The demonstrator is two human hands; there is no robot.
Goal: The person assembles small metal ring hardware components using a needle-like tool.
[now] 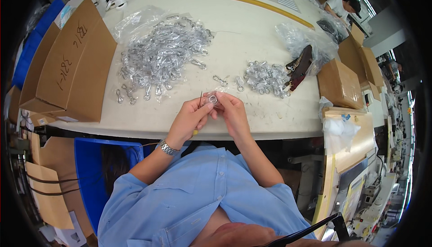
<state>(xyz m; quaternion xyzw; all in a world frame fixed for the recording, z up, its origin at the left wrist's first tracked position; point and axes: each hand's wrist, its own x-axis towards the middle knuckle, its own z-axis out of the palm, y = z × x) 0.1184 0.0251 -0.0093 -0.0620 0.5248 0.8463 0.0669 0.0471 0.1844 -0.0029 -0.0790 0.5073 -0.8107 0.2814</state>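
Just above the table's near edge, my left hand (188, 120) and my right hand (235, 115) meet. Both have their fingers closed on a small clear plastic bag with a round metal ring (213, 99) showing in it; the rest of the piece is hidden by my fingers. A thin dark pointed tool (200, 97) sticks up from my left hand, and a bit of yellow (195, 132) shows under that hand. Beyond my fingers lie two loose metal snap hooks, one silver hook (219, 81) and one bagged hook (240, 84).
A large heap of bagged snap hooks (164, 47) spreads at the left, a smaller heap (266, 78) at the right beside a dark maroon item (300, 67). Cardboard boxes stand at the left (74, 62) and right (339, 83). A yellow strip (229, 2) crosses behind. Another person (339, 8) works far right.
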